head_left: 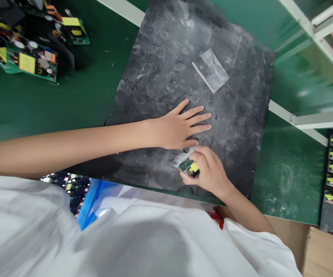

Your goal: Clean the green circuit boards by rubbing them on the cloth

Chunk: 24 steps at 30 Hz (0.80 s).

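"State of the right hand [211, 171]?"
"Pinching a small circuit board [186, 164] at the near side of the black mat [238, 111]; contact with the mat cannot be determined."
"Left hand [173, 130]?"
"Fingers spread wide over the mat, gripping nothing."
"Other items?"
"Clear plastic piece [214, 75], farther back on the mat."

No legible text, label, brand, number or sign. Stacked green circuit boards with yellow block components [27, 62], upper left: any print too small to read. Small green circuit board with a yellow block [186, 164], in the right hand [205, 169]: blurred. Flat clear plastic piece [211, 70]: no lettering discernible.
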Motion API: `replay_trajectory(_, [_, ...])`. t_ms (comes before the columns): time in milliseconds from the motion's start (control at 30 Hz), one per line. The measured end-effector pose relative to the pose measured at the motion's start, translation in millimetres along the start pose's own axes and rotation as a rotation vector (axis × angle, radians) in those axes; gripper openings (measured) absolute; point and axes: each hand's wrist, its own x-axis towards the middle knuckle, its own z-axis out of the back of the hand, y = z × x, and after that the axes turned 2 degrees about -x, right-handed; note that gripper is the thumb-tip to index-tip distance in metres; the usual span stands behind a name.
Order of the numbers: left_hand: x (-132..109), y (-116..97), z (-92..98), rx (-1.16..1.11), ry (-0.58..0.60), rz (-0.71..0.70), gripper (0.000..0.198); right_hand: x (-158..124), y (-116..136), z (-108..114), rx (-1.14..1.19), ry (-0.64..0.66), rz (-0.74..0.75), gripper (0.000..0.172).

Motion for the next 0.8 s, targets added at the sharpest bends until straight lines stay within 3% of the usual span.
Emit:
replay_trajectory(100, [0.1, 0.2, -0.6, -0.023, -0.009, -0.002, 0.055, -0.1, 1.2, -0.2, -0.025, -0.016, -0.047, 0.02])
replay_trajectory(267, [0.1, 0.8, -1.0, -0.013, -0.023, -0.009, 0.056, 0.1, 6.3, -1.8, -0.012, 0.013, 0.091, 0.017])
replay_trajectory(400, [0.1, 0.2, 0.6, 0.001, 0.014, 0.004, 0.056, 0.6, -0.1, -0.4, -0.045, -0.035, -0.049, 0.021])
replay_trajectory(567, [-0.1, -0.3, 0.5, -0.002, -0.008, -0.006, 0.056, 1.1, 4.7, -1.7, 0.009, 0.011, 0.076, 0.018])
replay_trajectory(733, [0.1, -0.3, -0.2, 0.001, -0.003, 0.002, 0.055, -0.4, 2.6, -2.3, -0.023, -0.034, -0.059, 0.021])
replay_trajectory(800, [-0.1, -0.3, -0.1, -0.004, -0.011, -0.001, 0.055, -0.9, 3.9, -2.9, -0.018, -0.028, -0.04, 0.021])
